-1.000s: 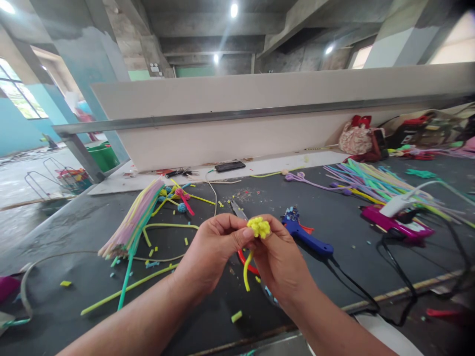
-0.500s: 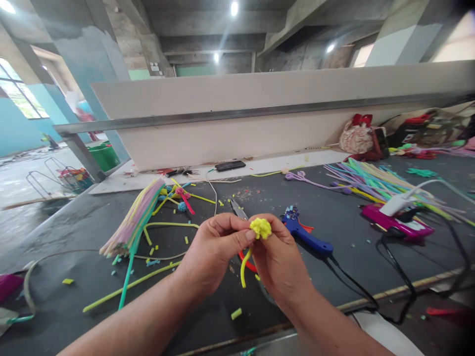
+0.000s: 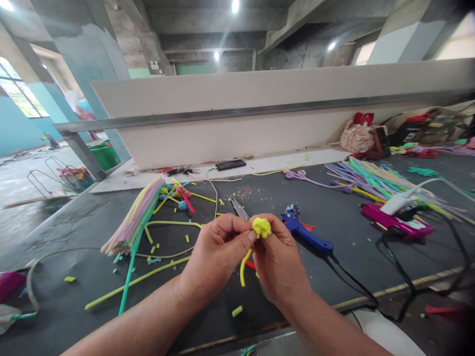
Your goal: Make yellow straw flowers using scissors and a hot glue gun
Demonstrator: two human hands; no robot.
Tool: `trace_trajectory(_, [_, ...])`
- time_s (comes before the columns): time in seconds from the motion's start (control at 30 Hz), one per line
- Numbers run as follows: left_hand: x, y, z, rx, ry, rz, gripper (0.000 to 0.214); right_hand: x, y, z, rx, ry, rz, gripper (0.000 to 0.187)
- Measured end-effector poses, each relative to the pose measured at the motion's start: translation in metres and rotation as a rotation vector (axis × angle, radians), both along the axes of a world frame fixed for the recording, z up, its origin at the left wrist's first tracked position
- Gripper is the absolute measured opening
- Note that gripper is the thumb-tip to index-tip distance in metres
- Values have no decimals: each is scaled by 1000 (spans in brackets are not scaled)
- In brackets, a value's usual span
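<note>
Both hands meet over the dark table (image 3: pixel 334 217) and pinch one yellow pipe cleaner ball (image 3: pixel 261 227). My left hand (image 3: pixel 215 257) has its fingers curled, thumb pressed against the ball's left side. My right hand (image 3: pixel 278 262) grips the ball from the right and below. A loose yellow tail (image 3: pixel 243 269) hangs down between the two hands. Scissors (image 3: pixel 239 208) with red handles lie on the table just beyond and under the hands.
A blue glue gun (image 3: pixel 304 235) lies right of the hands, its black cord trailing to the front edge. A pastel pipe cleaner bundle (image 3: pixel 133 220) is at the left, another bundle (image 3: pixel 378 180) at the right, a pink box (image 3: pixel 397 223) beside it. A phone (image 3: pixel 230 165) rests by the white board.
The hands have stayed in the same place. The ball looks a little tighter and the hanging yellow tail has swung slightly left and shortened.
</note>
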State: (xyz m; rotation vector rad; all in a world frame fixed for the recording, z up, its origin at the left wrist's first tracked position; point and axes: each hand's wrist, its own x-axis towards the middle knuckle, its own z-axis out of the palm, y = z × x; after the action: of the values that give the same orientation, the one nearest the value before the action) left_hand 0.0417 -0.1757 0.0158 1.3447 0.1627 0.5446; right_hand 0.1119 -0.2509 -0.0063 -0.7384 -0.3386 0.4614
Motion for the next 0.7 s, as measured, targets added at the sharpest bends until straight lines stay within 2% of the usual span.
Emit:
trace_trajectory(0.2, [1,1,2,151,11,112,10,-4,1,3,22,-10,23,13])
trace_trajectory(0.5, [1,5,-4,104,-83,105,10,-13,-2,7,20,166,181,19])
trace_trajectory(0.7, [0,4,-3,116,-123,33,9,-13,-6,14,20,219,278,20])
